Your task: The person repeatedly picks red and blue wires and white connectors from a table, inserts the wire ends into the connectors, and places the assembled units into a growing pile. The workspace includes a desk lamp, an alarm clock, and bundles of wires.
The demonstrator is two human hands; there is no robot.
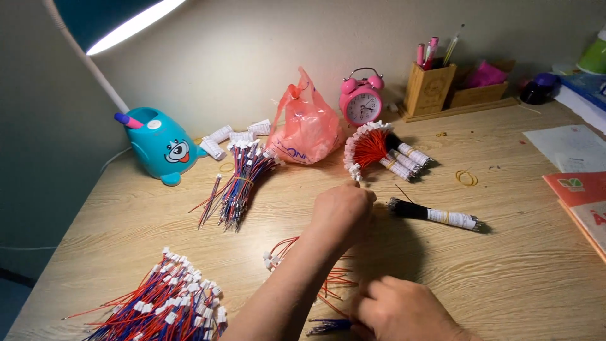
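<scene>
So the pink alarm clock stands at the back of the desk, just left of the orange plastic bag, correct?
Not quite. In the head view the pink alarm clock does stand at the back of the desk, but it is just right of the orange plastic bag, not left of it.

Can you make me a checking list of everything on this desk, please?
Surface: wooden desk, lit by a lamp.
Job's things: fanned red wire bundle; loose red wires; black wire bundle.
Clutter: pink alarm clock, pink plastic bag, teal pen holder, wooden pen box, rubber band, books.
Grippers: left hand reaches to the fanned bundle; right hand rests on loose wires.
Cables: red-and-blue wire piles.
Surroundings: plain wall.
</scene>
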